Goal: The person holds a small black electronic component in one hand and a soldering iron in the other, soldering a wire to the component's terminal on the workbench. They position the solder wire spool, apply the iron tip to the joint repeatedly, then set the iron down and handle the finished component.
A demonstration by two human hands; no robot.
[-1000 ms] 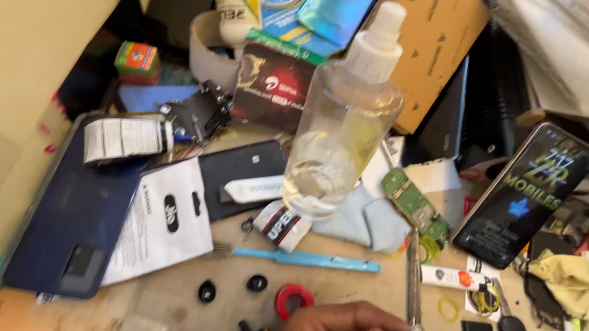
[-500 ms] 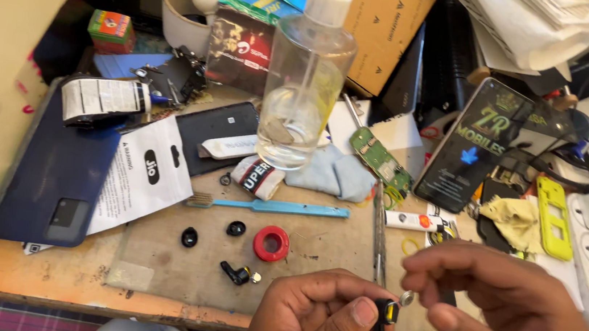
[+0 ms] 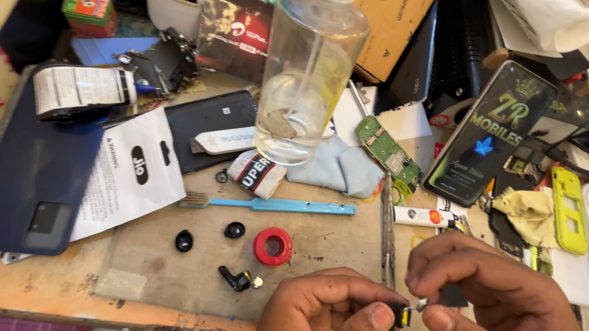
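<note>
At the near edge of the tabletop [image 3: 149,303] the two hands meet, fingertips almost touching. The left hand [image 3: 326,318] is curled, with thumb and forefinger pinched on a small black part [image 3: 395,320] that shows a yellow patch at its end. The right hand [image 3: 512,312] is also half closed; its thumb and fingers pinch a tiny silvery piece [image 3: 423,303] just beside the black part, and a dark flat bit [image 3: 453,294] shows between its fingers.

To the left of the hands, on the bare wood, lie a red ring [image 3: 273,246], two small black caps [image 3: 208,235] and a small black angled piece [image 3: 235,279]. Farther off lies a blue toothbrush [image 3: 268,204], and beyond it stands a clear bottle [image 3: 308,79] with a little liquid, on a pale blue cloth [image 3: 341,169]. A dark blue phone [image 3: 23,181] lies face down at the far left, and a phone with a lit screen [image 3: 491,135] leans at the right.
</note>
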